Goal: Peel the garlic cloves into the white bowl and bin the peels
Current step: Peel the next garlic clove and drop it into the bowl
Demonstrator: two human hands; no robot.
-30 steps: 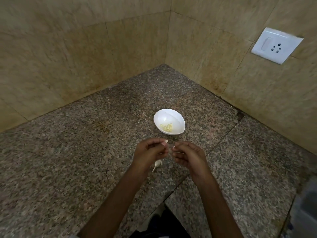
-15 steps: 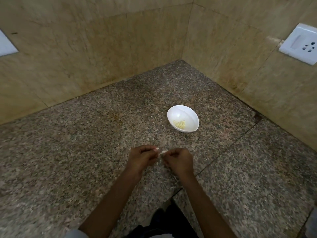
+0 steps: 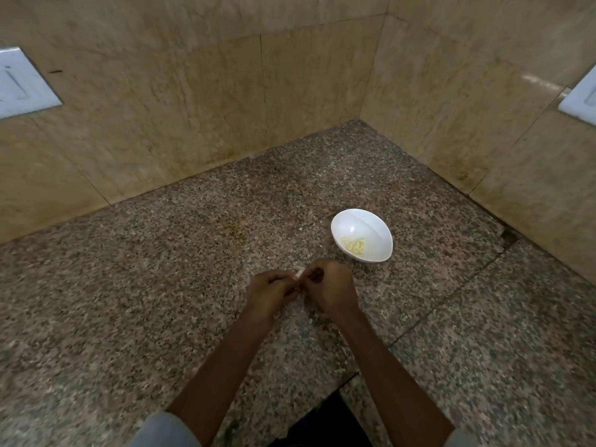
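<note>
Over the granite counter point(image 3: 154, 285), left hand point(image 3: 269, 293) and right hand point(image 3: 332, 290) pinch one garlic clove point(image 3: 300, 273), its pale end pointing away.

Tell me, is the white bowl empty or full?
Neither: the white bowl holds a small heap of pale yellow cloves at its bottom, mostly bare inside.

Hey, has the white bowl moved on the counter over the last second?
No. The white bowl keeps the same place beside the dark chip at the wall's foot and the counter seam; only the camera swung left.
</note>
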